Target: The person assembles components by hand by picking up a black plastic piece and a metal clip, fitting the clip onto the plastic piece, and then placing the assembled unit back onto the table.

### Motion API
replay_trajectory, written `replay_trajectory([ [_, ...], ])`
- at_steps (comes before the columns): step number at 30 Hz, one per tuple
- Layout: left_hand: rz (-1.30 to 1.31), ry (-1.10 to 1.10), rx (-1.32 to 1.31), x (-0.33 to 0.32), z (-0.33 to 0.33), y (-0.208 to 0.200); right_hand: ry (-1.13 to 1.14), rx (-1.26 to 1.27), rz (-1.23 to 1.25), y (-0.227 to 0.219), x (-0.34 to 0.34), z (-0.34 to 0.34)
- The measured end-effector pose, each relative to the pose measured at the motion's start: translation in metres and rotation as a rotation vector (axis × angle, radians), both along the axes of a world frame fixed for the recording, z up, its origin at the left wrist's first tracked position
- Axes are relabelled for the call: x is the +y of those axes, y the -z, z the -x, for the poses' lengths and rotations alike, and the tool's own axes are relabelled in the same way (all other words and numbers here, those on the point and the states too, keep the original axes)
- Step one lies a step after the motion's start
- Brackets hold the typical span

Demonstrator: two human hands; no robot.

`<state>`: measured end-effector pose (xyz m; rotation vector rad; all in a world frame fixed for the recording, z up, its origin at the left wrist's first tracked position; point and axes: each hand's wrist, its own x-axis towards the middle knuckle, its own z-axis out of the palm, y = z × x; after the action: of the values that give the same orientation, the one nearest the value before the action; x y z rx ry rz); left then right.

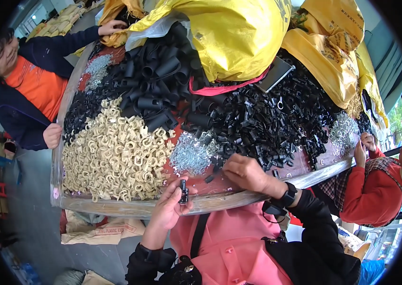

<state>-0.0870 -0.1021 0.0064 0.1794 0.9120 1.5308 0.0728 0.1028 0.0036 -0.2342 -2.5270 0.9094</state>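
Observation:
Near the table's front edge, my left hand point(170, 205) grips a small black cylindrical plastic part point(183, 192) upright between thumb and fingers. To its right, my right hand point(249, 175) is closed over the tabletop, with fingers curled and pinched downward. Whatever it may hold is hidden. Beyond my hands spreads a heap of small black plastic parts point(267, 123). A pile of small shiny metal pieces point(192, 153) lies between this heap and a mound of cream-coloured clip-like parts point(115, 159) on the left.
Large black tubes point(156, 71) lie further back. Behind them stand a yellow sack point(239, 38) and an orange-yellow sack point(324, 61). A flat dark device point(277, 75) rests among the parts. One person point(39, 90) is at the left side, another point(372, 190) at the right. The wooden table rim point(115, 207) curves before me.

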Motion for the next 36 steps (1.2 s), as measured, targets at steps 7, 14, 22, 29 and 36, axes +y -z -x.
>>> replay_trajectory([
  [7,-0.133,-0.014,-0.161,-0.009,0.007,0.015,-0.077,-0.201,-0.29,0.01,-0.03,0.038],
  [14,-0.172,0.006,-0.247,-0.01,0.01,0.02,-0.06,-0.232,-0.334,0.013,-0.029,0.048],
  [22,-0.186,-0.008,-0.253,-0.009,0.01,0.024,0.002,-0.229,-0.299,0.017,-0.04,0.048],
  [29,-0.177,-0.027,-0.203,-0.011,0.008,0.027,0.007,-0.216,-0.268,0.02,-0.042,0.047],
  [36,-0.162,-0.046,-0.17,-0.012,0.006,0.027,0.016,-0.199,-0.259,0.021,-0.043,0.05],
])
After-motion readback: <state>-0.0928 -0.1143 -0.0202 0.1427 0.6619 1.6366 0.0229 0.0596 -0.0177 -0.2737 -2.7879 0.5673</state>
